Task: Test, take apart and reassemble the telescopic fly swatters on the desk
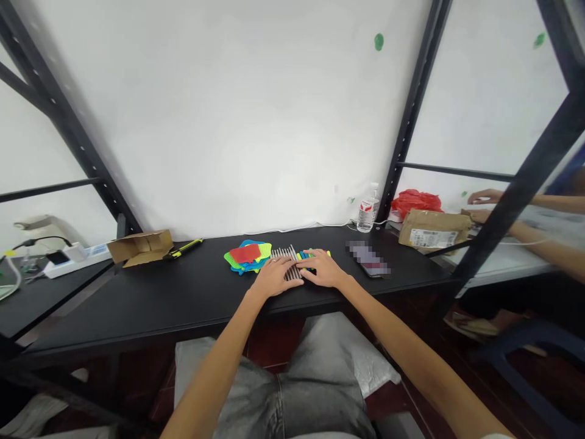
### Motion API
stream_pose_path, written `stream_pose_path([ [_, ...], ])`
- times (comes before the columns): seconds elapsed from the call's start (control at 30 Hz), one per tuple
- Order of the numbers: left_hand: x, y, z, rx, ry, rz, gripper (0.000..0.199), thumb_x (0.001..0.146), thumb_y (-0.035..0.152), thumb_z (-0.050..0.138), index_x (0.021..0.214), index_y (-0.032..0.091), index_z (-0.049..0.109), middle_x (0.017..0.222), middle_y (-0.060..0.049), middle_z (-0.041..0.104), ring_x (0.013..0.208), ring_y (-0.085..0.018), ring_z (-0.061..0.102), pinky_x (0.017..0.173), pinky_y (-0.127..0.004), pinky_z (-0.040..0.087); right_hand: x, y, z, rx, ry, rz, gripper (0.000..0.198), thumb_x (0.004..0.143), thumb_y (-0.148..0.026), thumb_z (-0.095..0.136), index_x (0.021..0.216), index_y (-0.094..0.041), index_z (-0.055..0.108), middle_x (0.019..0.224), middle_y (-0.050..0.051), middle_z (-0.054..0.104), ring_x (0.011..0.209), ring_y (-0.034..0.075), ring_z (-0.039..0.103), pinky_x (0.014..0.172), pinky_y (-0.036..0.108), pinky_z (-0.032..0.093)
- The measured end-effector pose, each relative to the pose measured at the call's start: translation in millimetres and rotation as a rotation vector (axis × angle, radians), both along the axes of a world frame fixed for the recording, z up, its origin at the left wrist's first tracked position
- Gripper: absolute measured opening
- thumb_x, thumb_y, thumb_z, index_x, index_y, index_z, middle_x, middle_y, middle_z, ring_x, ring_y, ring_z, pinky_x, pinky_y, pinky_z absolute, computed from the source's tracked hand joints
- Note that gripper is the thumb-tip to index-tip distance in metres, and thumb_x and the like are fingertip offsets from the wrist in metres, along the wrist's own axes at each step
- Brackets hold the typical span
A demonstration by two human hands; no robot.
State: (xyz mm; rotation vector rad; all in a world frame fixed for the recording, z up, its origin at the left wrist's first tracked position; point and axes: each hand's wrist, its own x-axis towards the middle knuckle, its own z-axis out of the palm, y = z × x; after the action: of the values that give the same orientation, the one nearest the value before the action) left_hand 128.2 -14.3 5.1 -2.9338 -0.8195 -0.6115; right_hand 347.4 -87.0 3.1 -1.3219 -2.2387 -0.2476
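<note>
Both of my hands are at a row of thin grey strips [282, 252] laid side by side on the black tabletop [192, 294]. My left hand [275, 277] lies over the near part of the row with its fingers stretched out. From the right, my right hand [323, 268] reaches in, fingers apart, its thumb and fingertips at the row's right edge. Under and behind it are coloured strips [303, 255] in blue, yellow and green, partly hidden. Left of the row lies a pile of flat pieces [249, 254] in red, green and blue. What is under my palms is hidden.
An open cardboard box [141, 249] and a yellow-black cutter [187, 247] lie left. To the right are a phone [367, 258], a water bottle [367, 209], a parcel [432, 230] and a red bag [415, 202]. Another person's hands [488, 196] show beyond the rack post [516, 189].
</note>
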Motion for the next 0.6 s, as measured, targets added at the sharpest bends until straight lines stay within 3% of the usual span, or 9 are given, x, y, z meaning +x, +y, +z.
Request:
stream_pose_path([
  [0.1,1.4,5.7,1.4,0.018,-0.01,0.002,0.066,0.088,0.07,0.05,0.135,0.024,0.06,0.145,-0.01,0.055,0.134,-0.03,0.05,0.113,-0.047,0.037,-1.4,-1.1,0.0,0.007,0.022,0.043,0.031,0.095,-0.034,0.056,0.12,-0.026,0.073,0.119,0.004,0.074,0.126,0.027,0.055,0.108,0.045,0.038],
  [0.2,9.1,5.4,-0.4,0.009,-0.009,-0.004,0.08,0.083,0.073,0.056,0.145,0.024,0.051,0.154,-0.01,0.046,0.14,-0.033,0.043,0.117,-0.049,0.032,-1.3,-0.4,0.0,0.056,0.066,-0.026,0.032,0.096,-0.033,0.053,0.119,-0.024,0.073,0.117,0.005,0.074,0.121,0.025,0.058,0.105,0.042,0.04],
  [0.27,14.5,4.4,-2.4,-0.02,0.006,-0.011,0.086,0.08,0.076,0.056,0.148,0.025,0.047,0.156,-0.01,0.043,0.143,-0.035,0.039,0.118,-0.051,0.03,0.1,1.5,-0.6,0.099,0.117,-0.164,0.033,0.099,-0.032,0.048,0.115,-0.023,0.074,0.113,0.006,0.075,0.117,0.024,0.06,0.104,0.04,0.04],
  [0.37,18.0,3.5,-5.5,-0.042,0.021,-0.017,0.076,0.084,0.075,0.051,0.145,0.029,0.052,0.154,-0.007,0.046,0.142,-0.035,0.041,0.116,-0.054,0.03,2.8,4.7,-3.2,0.123,0.181,-0.454,0.035,0.099,-0.035,0.045,0.111,-0.022,0.075,0.116,0.006,0.074,0.117,0.025,0.058,0.104,0.041,0.038],
  [0.47,16.0,2.6,-7.3,-0.025,0.002,-0.005,0.062,0.09,0.067,0.049,0.14,0.032,0.057,0.15,-0.005,0.051,0.138,-0.033,0.046,0.115,-0.053,0.032,4.7,7.5,-7.5,0.024,0.144,-0.617,0.037,0.096,-0.044,0.051,0.116,-0.024,0.074,0.128,0.008,0.069,0.122,0.03,0.056,0.104,0.043,0.039],
  [0.6,13.0,-0.5,-6.1,0.006,-0.029,-0.005,0.06,0.09,0.064,0.052,0.142,0.033,0.055,0.152,-0.005,0.049,0.139,-0.031,0.045,0.115,-0.049,0.034,5.3,9.2,-12.6,-0.084,0.047,-0.577,0.044,0.099,-0.045,0.043,0.133,-0.026,0.065,0.137,0.008,0.063,0.125,0.029,0.055,0.105,0.042,0.038],
])
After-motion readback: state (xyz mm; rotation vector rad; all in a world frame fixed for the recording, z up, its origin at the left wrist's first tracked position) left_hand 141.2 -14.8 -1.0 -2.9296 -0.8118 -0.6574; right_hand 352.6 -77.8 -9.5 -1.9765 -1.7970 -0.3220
